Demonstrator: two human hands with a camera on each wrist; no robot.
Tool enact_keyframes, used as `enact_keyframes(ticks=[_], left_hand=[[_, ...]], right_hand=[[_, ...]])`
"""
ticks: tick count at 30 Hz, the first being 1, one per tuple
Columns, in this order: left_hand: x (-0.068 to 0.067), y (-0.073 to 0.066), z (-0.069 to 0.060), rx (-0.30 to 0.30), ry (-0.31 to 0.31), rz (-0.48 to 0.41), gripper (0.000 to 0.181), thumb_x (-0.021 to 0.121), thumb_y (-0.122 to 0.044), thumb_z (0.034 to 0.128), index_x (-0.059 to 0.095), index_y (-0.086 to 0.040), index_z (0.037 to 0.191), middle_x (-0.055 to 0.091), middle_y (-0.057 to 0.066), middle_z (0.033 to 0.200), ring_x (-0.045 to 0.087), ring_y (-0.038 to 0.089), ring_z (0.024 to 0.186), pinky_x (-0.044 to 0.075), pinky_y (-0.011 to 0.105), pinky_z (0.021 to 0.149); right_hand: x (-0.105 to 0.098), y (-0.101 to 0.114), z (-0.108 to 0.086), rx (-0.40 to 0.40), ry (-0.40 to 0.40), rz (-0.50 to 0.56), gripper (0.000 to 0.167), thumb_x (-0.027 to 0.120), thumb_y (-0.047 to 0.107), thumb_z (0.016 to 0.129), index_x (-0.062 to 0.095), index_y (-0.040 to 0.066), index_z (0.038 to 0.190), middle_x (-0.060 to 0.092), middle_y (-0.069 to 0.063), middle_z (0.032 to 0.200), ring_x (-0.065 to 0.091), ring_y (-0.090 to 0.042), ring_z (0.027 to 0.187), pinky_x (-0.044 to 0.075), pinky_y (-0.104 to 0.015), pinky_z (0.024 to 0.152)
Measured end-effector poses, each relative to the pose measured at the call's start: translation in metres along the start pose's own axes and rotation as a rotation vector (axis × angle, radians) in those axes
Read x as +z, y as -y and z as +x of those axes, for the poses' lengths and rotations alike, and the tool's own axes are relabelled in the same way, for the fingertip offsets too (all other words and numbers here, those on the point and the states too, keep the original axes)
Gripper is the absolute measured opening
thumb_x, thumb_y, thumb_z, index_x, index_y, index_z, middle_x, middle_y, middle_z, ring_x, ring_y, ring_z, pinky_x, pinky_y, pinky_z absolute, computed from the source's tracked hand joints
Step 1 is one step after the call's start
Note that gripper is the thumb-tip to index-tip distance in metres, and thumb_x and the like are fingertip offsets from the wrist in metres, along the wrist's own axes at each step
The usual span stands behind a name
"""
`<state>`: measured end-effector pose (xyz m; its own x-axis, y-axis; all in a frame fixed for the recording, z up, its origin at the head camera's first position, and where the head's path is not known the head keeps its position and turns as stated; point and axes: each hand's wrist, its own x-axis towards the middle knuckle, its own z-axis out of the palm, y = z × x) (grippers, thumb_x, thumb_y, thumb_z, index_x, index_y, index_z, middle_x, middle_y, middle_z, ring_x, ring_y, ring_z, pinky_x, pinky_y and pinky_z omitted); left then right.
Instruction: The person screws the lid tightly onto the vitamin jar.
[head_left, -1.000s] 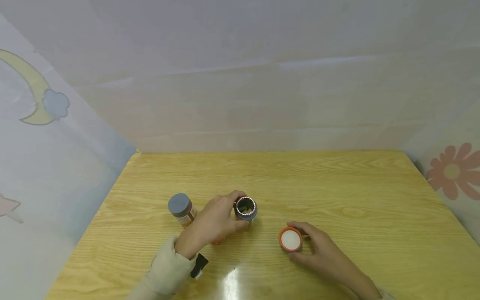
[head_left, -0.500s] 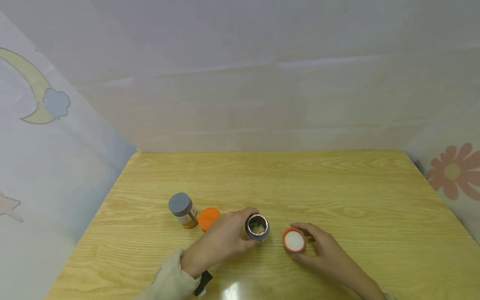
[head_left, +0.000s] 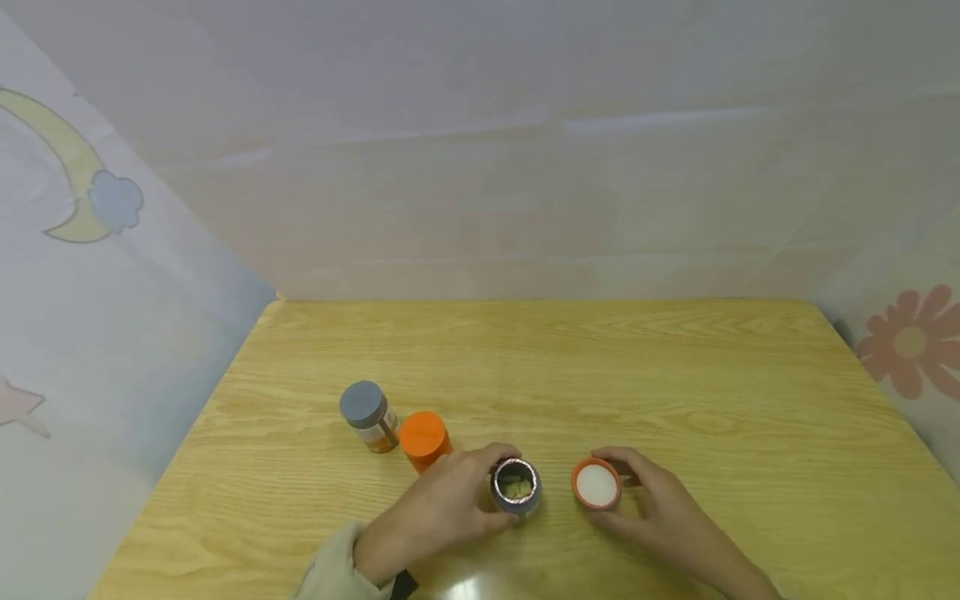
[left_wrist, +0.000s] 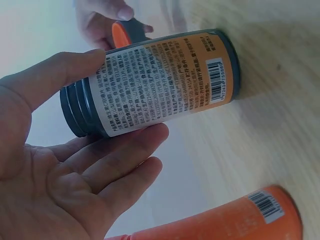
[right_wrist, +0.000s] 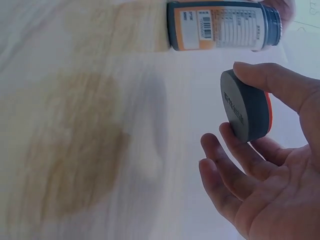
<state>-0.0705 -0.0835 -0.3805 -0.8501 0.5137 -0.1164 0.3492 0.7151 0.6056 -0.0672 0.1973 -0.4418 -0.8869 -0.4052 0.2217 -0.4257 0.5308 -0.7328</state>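
Note:
In the head view my left hand (head_left: pixel 438 508) grips an uncapped supplement bottle (left_wrist: pixel 162 82) near its neck, thumb on one side and fingers on the other. The bottle is dark with a white and orange label, and pale tablets (head_left: pixel 516 488) show through its foil-edged mouth. It stands upright; I cannot tell whether its base touches the table. To its right, my right hand (head_left: pixel 663 518) pinches a dark grey screw cap (right_wrist: pixel 247 107) by the rim, thumb against fingers. The cap's orange-edged, white-lined inside (head_left: pixel 597 485) faces up, apart from the bottle.
An orange bottle (head_left: pixel 425 437) stands just behind my left hand. Left of it is a grey-capped bottle (head_left: pixel 367 414) with a printed label. A small black object (head_left: pixel 403 585) is partly hidden by the left sleeve. Printed sheeting (head_left: pixel 480 208) walls the wooden table (head_left: pixel 637 358).
My left hand has brought the open bottle right and toward me, near the cap, uncovering the orange bottle. My right hand has shifted slightly right with the cap.

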Motion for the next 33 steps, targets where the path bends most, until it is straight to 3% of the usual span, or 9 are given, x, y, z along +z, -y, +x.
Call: enact_keyframes(ticks=[10,14,18,26,33], left_hand=[[0.006,0.001,-0.01,0.043,-0.01,-0.011,0.059,0.086,-0.021,0.0763,0.059,-0.013,0.128,0.069,-0.005,0.121,0.065,0.009,0.11,0.053,0.027,0.096],[0.012,0.007,-0.013,0.027,-0.005,-0.119,0.062,0.085,-0.022,0.0769,0.057,-0.013,0.131,0.066,-0.004,0.127,0.064,0.011,0.113,0.052,0.03,0.099],[0.018,0.016,-0.014,0.005,0.004,-0.23,0.065,0.086,-0.023,0.0764,0.055,-0.014,0.133,0.065,-0.004,0.13,0.062,0.013,0.118,0.05,0.034,0.104],[0.027,0.027,-0.014,0.03,0.017,-0.268,0.059,0.084,-0.021,0.0786,0.056,-0.02,0.13,0.066,-0.008,0.128,0.063,0.014,0.12,0.05,0.035,0.105],[0.03,0.029,-0.017,0.072,0.043,-0.332,0.053,0.081,-0.023,0.0826,0.051,-0.022,0.127,0.064,-0.007,0.129,0.059,0.016,0.126,0.046,0.036,0.109]], right_hand=[[-0.011,0.009,-0.01,-0.064,-0.072,-0.04,0.065,0.091,0.015,0.069,0.059,0.016,0.125,0.068,0.009,0.112,0.063,-0.001,0.098,0.052,-0.019,0.083],[-0.017,0.013,-0.013,-0.04,-0.07,-0.012,0.068,0.089,0.015,0.071,0.057,0.022,0.13,0.066,0.012,0.114,0.062,-0.003,0.095,0.047,-0.012,0.087],[-0.02,0.016,-0.016,-0.024,-0.056,0.009,0.071,0.088,0.015,0.073,0.055,0.024,0.134,0.063,0.013,0.116,0.06,-0.002,0.094,0.046,-0.013,0.086],[-0.02,0.015,-0.016,-0.093,-0.082,0.033,0.075,0.09,0.009,0.068,0.054,0.017,0.133,0.065,0.01,0.116,0.061,-0.001,0.1,0.044,-0.008,0.091],[-0.022,0.021,-0.017,0.001,-0.05,0.023,0.068,0.087,0.014,0.073,0.054,0.021,0.132,0.066,0.014,0.117,0.062,-0.002,0.105,0.047,-0.013,0.09]])
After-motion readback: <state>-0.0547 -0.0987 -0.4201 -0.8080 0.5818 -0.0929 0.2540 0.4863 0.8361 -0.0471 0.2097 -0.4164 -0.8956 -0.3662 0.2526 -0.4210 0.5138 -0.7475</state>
